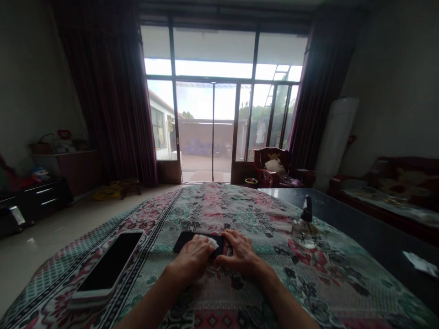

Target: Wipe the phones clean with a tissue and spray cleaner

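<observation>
A dark smartphone [183, 238] lies flat, sideways to me, on the flowered tablecloth [219, 292]. My left hand [195, 255] is closed on a white tissue [211, 243] and presses it against the phone's face. With its fingers curved round the phone's right end, my right hand [240, 251] grips it against the cloth. To the left, a larger black-screened phone [109, 262] rests on a white box [92, 297]. A clear bottle [304, 230] with a black pump top stands upright to the right of my hands.
A dark glossy table [377, 237] extends at the right, with a white crumpled piece [421, 262] on it. Beyond are a carved wooden chair [272, 167], a sofa [394, 192] and a glass door [206, 137]. A low black cabinet [41, 198] stands at the left.
</observation>
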A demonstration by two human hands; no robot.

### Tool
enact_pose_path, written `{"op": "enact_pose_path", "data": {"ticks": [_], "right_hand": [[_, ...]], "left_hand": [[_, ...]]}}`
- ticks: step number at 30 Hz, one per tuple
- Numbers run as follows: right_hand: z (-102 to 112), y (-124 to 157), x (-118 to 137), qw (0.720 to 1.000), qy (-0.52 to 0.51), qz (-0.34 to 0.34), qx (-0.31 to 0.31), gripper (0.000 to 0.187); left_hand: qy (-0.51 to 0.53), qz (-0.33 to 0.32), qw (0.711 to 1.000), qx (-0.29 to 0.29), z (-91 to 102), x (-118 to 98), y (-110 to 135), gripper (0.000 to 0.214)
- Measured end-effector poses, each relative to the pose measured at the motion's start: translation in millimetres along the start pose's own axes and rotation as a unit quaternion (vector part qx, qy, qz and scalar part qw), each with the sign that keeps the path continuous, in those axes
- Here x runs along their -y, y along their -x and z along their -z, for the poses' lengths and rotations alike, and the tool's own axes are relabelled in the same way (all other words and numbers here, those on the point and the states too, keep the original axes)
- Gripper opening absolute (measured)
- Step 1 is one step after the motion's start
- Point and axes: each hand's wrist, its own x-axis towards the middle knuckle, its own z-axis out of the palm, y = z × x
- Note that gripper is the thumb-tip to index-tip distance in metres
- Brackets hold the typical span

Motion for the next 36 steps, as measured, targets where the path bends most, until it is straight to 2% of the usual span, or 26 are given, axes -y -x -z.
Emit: {"op": "enact_pose_path", "data": {"ticks": [3,5,16,19,22,27,30,33,36], "right_hand": [[1,0,0,1.000,0.006,-0.005,0.011,0.071],[1,-1,-1,1.000,0.013,-0.007,0.016,0.069],[0,-5,-3,0.999,0.025,-0.014,0.030,0.070],[2,-4,-1,0.999,0.019,-0.015,0.033,0.070],[4,-3,1,0.999,0.016,-0.021,0.036,0.071],[1,-5,-1,0.999,0.021,-0.017,0.025,0.070],[-2,-6,-3,0.999,0.024,-0.010,0.018,0.068],[-3,-6,-3,1.000,0.024,-0.009,0.018,0.066],[-2,-7,-4,0.999,0.025,-0.010,0.021,0.068]], "left_hand": [[-0.005,0.043,0.999,0.007,1.0,-9,1,0.029],[0.002,0.049,0.999,0.012,3.4,-9,1,0.030],[0.016,0.141,0.990,-0.001,10.6,46,4,0.034],[0.009,0.176,0.984,-0.005,9.4,49,5,0.036],[-0.004,0.197,0.980,-0.011,6.4,41,4,0.037],[-0.002,0.152,0.988,-0.024,-1.6,13,-2,0.037],[0.009,0.091,0.996,-0.023,-7.3,0,-9,0.033],[0.025,0.013,0.999,-0.029,-11.8,0,-12,0.037],[0.039,-0.020,0.998,-0.050,-13.2,8,-12,0.036]]}}
